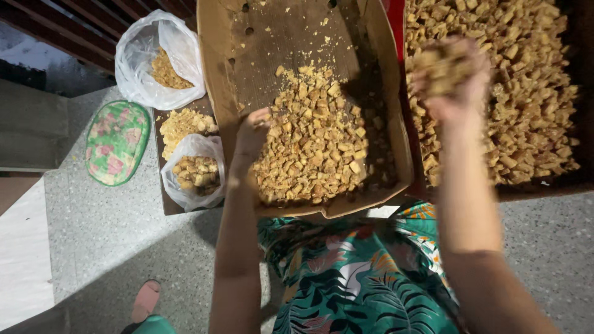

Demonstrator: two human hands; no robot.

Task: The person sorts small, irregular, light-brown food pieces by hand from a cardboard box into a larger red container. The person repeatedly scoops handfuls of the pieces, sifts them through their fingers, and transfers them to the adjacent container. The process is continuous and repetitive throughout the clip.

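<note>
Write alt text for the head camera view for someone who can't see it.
A person's right hand lifts a fistful of golden-brown chunks from a full tray, while the left hand rests in a cardboard box of similar pieces.

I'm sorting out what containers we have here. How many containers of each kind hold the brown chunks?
Cardboard box: 1
Large tray on the right, under the right hand: 1
Clear plastic bags, one large and one small: 2
Total: 4

Cardboard tray (216, 80) centre – bags (139, 59) left, chunk pile (526, 93) right.
</note>
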